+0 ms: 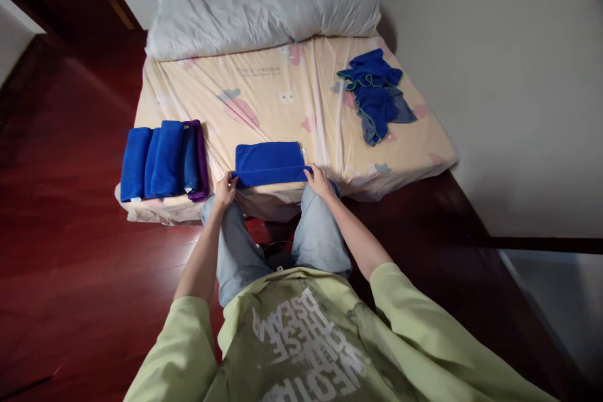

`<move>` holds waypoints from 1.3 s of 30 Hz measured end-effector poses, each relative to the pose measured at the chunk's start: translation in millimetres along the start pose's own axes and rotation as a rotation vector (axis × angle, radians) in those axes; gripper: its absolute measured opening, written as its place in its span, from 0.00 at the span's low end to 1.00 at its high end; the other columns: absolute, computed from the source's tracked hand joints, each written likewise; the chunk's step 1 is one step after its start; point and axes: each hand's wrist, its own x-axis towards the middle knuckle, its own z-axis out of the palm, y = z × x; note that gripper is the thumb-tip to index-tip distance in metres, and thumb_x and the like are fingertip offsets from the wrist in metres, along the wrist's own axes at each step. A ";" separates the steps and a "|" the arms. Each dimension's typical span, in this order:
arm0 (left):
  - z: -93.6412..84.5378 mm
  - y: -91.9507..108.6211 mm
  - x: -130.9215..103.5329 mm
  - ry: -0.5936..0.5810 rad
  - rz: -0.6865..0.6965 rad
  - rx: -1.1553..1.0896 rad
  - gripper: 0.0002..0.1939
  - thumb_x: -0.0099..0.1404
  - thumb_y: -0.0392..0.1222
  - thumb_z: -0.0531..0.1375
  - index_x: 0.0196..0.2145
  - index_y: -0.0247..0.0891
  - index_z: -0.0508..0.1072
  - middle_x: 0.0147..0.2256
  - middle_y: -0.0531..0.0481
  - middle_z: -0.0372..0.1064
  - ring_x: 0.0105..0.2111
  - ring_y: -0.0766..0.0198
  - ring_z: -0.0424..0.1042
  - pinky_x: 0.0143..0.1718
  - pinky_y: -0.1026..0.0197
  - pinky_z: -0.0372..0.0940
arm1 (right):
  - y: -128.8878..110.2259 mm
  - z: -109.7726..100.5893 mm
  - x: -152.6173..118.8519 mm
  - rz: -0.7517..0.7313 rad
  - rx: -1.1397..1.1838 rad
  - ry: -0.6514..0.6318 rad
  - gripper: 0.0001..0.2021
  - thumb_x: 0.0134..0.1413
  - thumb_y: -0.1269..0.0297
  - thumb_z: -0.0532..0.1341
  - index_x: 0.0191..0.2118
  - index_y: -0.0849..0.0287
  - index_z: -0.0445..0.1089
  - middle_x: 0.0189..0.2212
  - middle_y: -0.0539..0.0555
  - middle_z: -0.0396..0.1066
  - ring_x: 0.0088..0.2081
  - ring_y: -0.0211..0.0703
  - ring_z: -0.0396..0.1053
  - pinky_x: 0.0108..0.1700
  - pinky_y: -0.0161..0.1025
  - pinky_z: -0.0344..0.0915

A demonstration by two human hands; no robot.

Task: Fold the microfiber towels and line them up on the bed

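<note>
A blue cloth (269,156) lies flat at the near edge of the bed, with its front part folded over into a strip. My left hand (225,188) pinches the left end of that strip, and my right hand (318,179) pinches its right end. To the left, several folded cloths (164,157), blue and purple, sit side by side near the bed's corner. Crumpled blue cloths (375,94) with green edging and greyish parts lie on the right side of the bed.
The bed (277,97) has a cream sheet with printed carrots and rabbits. A white quilt (264,0) is bunched at its far end. A pale wall (494,75) stands on the right, and dark red floor (70,220) surrounds the bed's near and left sides.
</note>
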 end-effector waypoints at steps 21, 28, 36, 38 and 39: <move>1.4 9.6 -0.8 0.035 -0.053 0.050 0.13 0.68 0.40 0.60 0.49 0.36 0.74 0.42 0.42 0.77 0.37 0.57 0.78 0.45 0.55 0.73 | 2.3 8.7 4.8 0.075 -0.018 -0.020 0.19 0.67 0.64 0.57 0.61 0.53 0.69 0.51 0.59 0.78 0.49 0.52 0.77 0.57 0.50 0.73; 2.5 6.1 -5.5 0.134 0.145 0.092 0.16 0.65 0.37 0.60 0.51 0.40 0.74 0.55 0.39 0.70 0.58 0.50 0.70 0.58 0.49 0.70 | -0.5 1.8 1.3 -0.098 -0.015 0.124 0.19 0.61 0.73 0.57 0.56 0.58 0.72 0.54 0.60 0.74 0.57 0.50 0.71 0.65 0.47 0.67; 0.2 9.0 -9.3 0.056 0.315 0.077 0.14 0.69 0.44 0.61 0.50 0.39 0.77 0.55 0.41 0.75 0.59 0.50 0.70 0.66 0.45 0.64 | -4.8 -3.2 -3.1 -0.264 0.022 0.113 0.18 0.61 0.73 0.58 0.54 0.59 0.76 0.54 0.58 0.77 0.58 0.48 0.71 0.66 0.46 0.67; 0.1 8.9 -8.7 0.018 0.305 0.088 0.15 0.68 0.45 0.62 0.50 0.39 0.78 0.56 0.41 0.75 0.60 0.50 0.70 0.66 0.43 0.64 | -6.3 -3.5 -3.8 -0.266 0.007 0.071 0.18 0.61 0.73 0.59 0.54 0.58 0.77 0.55 0.58 0.77 0.59 0.48 0.71 0.66 0.47 0.66; 0.2 8.6 -8.3 -0.006 0.296 0.099 0.15 0.68 0.45 0.62 0.50 0.39 0.78 0.56 0.40 0.75 0.61 0.50 0.69 0.67 0.43 0.63 | -6.9 -3.4 -3.9 -0.261 -0.006 0.040 0.18 0.61 0.72 0.60 0.54 0.58 0.77 0.55 0.57 0.77 0.59 0.48 0.71 0.66 0.48 0.66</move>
